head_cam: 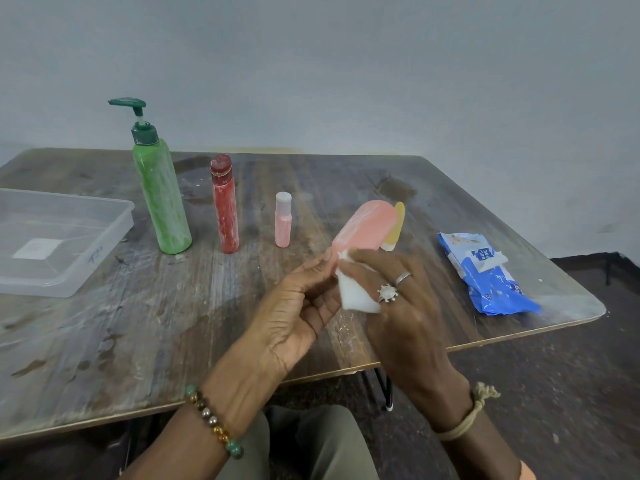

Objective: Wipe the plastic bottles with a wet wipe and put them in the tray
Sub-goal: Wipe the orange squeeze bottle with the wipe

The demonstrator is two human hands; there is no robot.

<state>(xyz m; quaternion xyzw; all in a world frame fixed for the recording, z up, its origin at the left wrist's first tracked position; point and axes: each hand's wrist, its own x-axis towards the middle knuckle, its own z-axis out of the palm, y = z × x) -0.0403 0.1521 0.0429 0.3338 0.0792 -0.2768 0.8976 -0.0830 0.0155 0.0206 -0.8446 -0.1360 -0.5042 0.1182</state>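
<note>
Over worn counter (104,323), pinching pink bottle (367,225) low with left grip (294,313), top pointing away; right grip (398,306) seemingly clamped round wet wipe (356,294).

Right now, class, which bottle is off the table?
The wide pink bottle, held by the left hand while the right hand presses a white wipe to it; the others stand on the table.

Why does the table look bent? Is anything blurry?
Head view: the wide lens bows the table edges and tilts the green bottle; light is soft and even, shadows faint; the left hand holding the pink bottle and the right hand holding the wipe look slightly soft.
</note>
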